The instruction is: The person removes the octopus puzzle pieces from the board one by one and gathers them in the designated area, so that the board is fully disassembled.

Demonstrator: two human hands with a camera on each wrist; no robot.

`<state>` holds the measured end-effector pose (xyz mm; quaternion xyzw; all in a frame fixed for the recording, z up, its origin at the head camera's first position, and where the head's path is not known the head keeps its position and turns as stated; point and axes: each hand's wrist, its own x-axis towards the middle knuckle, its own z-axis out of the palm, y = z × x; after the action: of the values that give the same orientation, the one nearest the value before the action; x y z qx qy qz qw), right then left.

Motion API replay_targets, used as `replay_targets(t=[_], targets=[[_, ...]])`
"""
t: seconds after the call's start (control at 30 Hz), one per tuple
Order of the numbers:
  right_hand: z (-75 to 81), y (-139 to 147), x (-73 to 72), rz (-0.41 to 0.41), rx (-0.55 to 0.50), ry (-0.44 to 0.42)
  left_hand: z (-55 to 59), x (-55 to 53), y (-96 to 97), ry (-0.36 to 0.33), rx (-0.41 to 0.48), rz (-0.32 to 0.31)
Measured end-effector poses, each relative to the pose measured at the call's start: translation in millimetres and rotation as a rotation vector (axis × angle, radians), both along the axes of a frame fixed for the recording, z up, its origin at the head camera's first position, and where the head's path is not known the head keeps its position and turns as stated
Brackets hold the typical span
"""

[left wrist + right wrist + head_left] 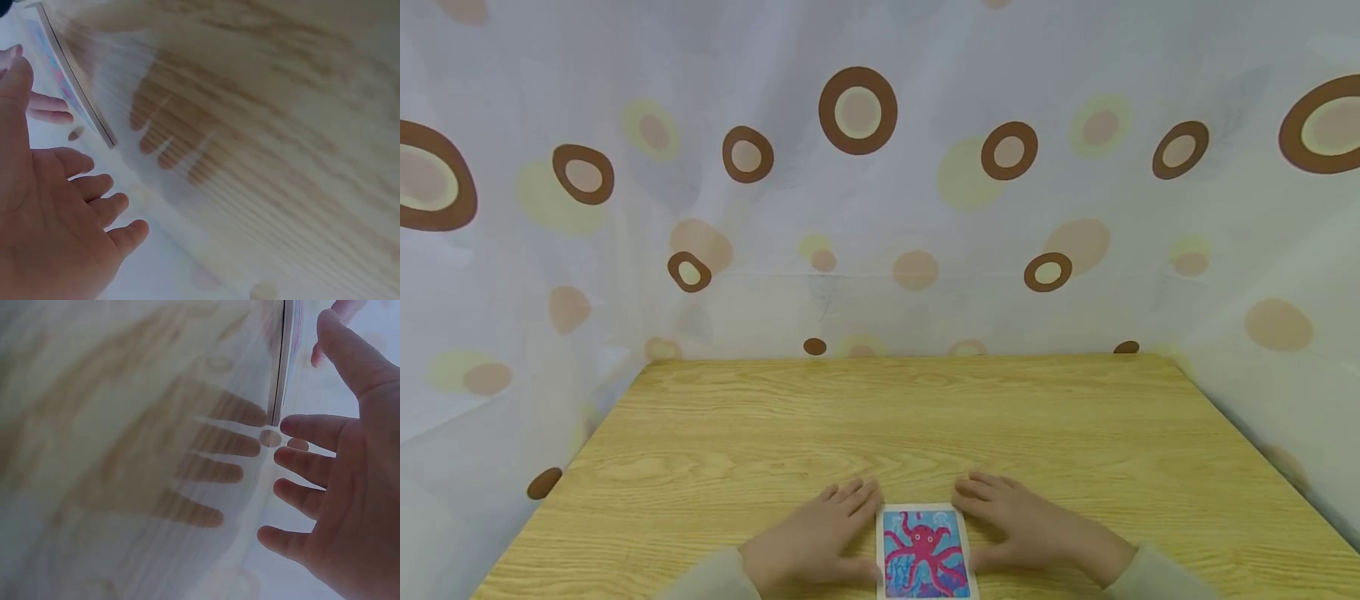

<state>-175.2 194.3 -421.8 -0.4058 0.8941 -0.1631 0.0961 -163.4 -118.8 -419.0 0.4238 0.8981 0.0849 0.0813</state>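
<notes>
A thin flat board (951, 521) with a pale border shows a pink octopus on a blue ground. It lies at the near edge of the head view, its lower end cut off by the frame. My left hand (816, 533) is beside its left edge, fingers extended and thumb near the board. On the opposite side is my right hand (1022, 529), fingers also extended. Both wrist views show relaxed fingers with nothing in the left palm (56, 219) or the right palm (350, 487). Whether the thumbs touch the board's sides, I cannot tell.
The wooden table (880, 417) stretches away behind the board. A pale curtain (880, 208) with brown rings and beige spots hangs along its back, left and right sides. Light-coloured sleeves (1165, 575) cover the forearms.
</notes>
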Motion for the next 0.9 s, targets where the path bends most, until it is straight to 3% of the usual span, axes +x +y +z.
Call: replay_targets(t=[0.5,0.73,0.9], targets=[[6.4,-4,6.8,0.025,0.002,0.055,1.9,6.9,5.7,-0.006,-0.039,-0.017],[6.9,-7,1.6,-0.015,0.044,0.046,-0.7,0.3,11.3,-0.026,-0.064,0.061],[7.5,-11,-6.3,-0.050,0.083,0.025,-2.0,-11.0,16.1,-0.049,-0.100,0.122]])
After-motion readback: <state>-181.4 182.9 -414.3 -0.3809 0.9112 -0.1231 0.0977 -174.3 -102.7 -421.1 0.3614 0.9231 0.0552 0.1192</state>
